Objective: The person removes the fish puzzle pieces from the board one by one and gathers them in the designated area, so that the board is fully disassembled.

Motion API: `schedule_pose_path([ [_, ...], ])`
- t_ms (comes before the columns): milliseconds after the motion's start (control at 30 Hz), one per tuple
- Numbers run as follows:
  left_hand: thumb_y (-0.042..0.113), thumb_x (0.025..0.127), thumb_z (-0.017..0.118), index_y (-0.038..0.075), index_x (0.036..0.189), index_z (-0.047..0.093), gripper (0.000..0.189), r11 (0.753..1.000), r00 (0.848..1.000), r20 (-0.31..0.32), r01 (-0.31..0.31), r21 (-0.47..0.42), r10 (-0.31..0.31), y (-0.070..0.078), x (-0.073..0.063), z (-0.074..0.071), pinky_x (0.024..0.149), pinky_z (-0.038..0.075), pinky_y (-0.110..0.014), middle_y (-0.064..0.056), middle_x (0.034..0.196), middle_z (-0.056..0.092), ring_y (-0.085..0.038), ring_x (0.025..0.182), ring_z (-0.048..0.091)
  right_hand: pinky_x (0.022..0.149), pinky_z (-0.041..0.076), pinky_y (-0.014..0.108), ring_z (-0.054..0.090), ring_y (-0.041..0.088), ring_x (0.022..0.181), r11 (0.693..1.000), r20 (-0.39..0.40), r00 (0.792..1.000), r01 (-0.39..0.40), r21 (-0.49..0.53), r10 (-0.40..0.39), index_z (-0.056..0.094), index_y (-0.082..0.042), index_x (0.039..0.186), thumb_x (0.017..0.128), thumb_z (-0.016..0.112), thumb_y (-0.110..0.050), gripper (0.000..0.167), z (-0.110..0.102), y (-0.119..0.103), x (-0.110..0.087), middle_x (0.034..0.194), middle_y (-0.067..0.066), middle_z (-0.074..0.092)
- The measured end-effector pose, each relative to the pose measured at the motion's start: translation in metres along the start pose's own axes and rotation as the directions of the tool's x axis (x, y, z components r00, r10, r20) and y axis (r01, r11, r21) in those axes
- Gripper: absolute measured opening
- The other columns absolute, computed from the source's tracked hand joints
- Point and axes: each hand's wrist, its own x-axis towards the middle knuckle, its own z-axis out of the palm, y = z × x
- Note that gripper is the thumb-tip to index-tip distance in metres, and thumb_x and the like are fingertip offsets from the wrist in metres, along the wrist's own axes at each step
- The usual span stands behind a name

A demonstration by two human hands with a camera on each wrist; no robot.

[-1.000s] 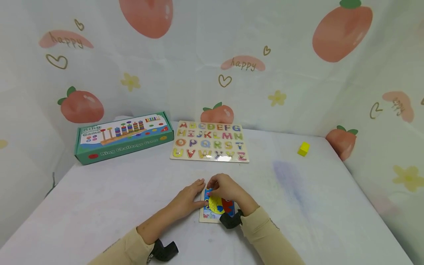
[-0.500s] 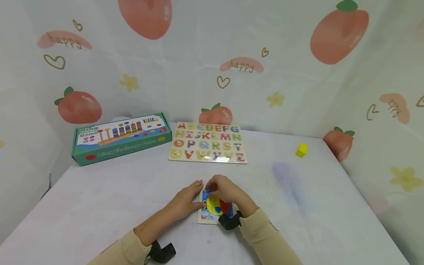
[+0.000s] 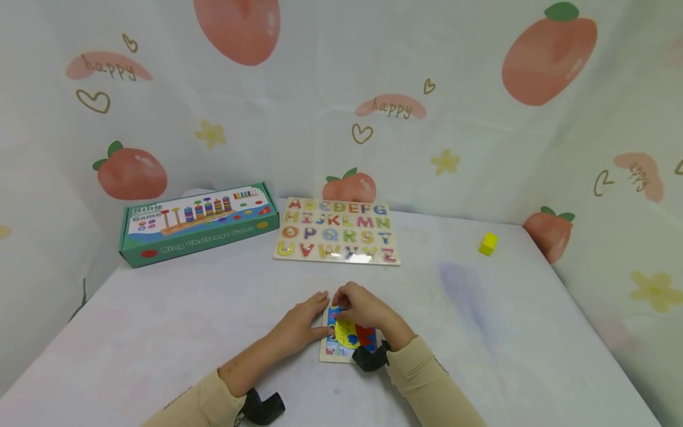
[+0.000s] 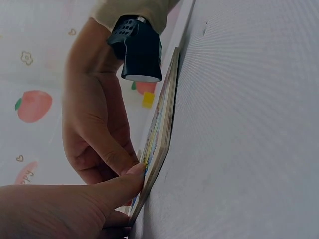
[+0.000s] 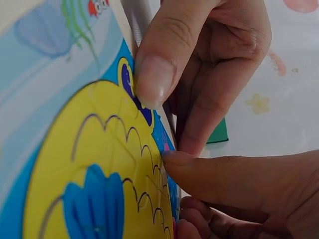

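A small jigsaw puzzle (image 3: 341,351) lies on the table, its face showing a yellow fish with blue and red parts in a pale wooden frame. The left hand (image 3: 297,325) steadies its left side, fingers stretched along the edge and thumb (image 5: 155,82) resting on the picture. At the upper left corner, the right hand (image 3: 364,305) has curled fingers and seems to pinch a puzzle piece by its edge; its thumb (image 5: 182,164) touches the blue background there. That piece is mostly hidden by the fingers. In the left wrist view the board (image 4: 162,142) appears edge-on, with both thumbs close together.
Behind the hands lies a wooden alphabet board (image 3: 336,231). A green Ring Challenge Game box (image 3: 200,224) sits at the back left. The yellow block (image 3: 488,244) stands at the back right. Printed curtains (image 3: 309,89) rise behind the white table (image 3: 213,302).
Both hands stay at the same places on the puzzle. The right fingers barely shift at the upper left corner. The whole head view drifts slightly.
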Motion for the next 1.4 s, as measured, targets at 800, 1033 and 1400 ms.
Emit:
schedule_pose_path([
  [800, 0.027, 0.083, 0.070, 0.001, 0.138, 0.042, 0.067, 1.000, 1.000, -0.006, 0.002, 0.000, -0.002, 0.002, -0.003, 0.000, 0.107, 0.032, -0.054, -0.015, 0.148, 0.036, -0.034, 0.138, 0.031, 0.073, 0.054, 0.024, 0.056, 0.012, 0.073, 0.967, -0.004, 0.999, -0.029, 0.253, 0.032, 0.065, -0.002, 0.093, 0.085, 0.065, -0.005, 0.009, -0.003, 0.015, 0.006, 0.086, 0.004, 0.064],
  [1033, 0.028, 0.084, 0.068, -0.001, 0.138, 0.042, 0.066, 1.000, 1.000, -0.005, -0.005, 0.010, 0.005, 0.004, -0.003, -0.002, 0.109, 0.030, -0.054, -0.014, 0.149, 0.035, -0.033, 0.139, 0.030, 0.068, 0.054, 0.023, 0.058, 0.010, 0.068, 0.940, -0.011, 0.999, -0.043, 0.338, 0.050, 0.068, 0.001, 0.095, 0.084, 0.067, -0.009, 0.014, -0.012, 0.024, 0.004, 0.084, 0.008, 0.068],
  [1400, 0.027, 0.084, 0.069, -0.001, 0.138, 0.042, 0.067, 1.000, 1.000, -0.007, 0.001, 0.017, -0.001, 0.004, -0.003, 0.000, 0.110, 0.030, -0.052, -0.013, 0.149, 0.035, -0.031, 0.140, 0.029, 0.073, 0.056, 0.027, 0.063, 0.011, 0.074, 0.923, -0.035, 0.992, -0.103, 0.371, 0.125, 0.067, 0.003, 0.098, 0.084, 0.068, -0.013, 0.020, -0.037, 0.057, -0.012, 0.091, 0.011, 0.071],
])
